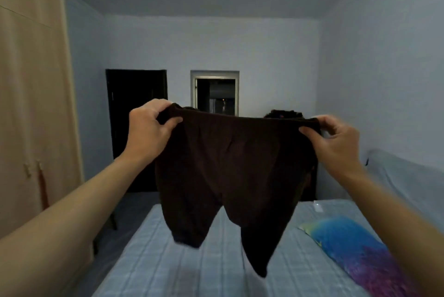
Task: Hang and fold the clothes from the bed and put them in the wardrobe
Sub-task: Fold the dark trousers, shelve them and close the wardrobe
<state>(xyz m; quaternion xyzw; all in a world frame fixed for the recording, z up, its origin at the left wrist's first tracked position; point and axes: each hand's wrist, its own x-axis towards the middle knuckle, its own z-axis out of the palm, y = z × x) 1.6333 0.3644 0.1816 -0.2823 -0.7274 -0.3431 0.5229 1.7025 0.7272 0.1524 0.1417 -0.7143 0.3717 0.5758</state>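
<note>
Trousers point(230, 167), dark, hang mid-frame over the bed point(192, 260) as we pinch the waistband with left hand point(150, 128) and right hand point(336, 140); folding not begun, wardrobe point(31, 104) at left awaits.

Bedroom count: two hands, left hand point(146, 126) and right hand point(336, 140) | one pair of dark brown trousers point(228, 164) | one bed point(192, 260) | one blue-and-purple pillow point(355, 248) | one beige wardrobe point(31, 104) | one dark door point(129, 109) | one window point(215, 92)
</note>
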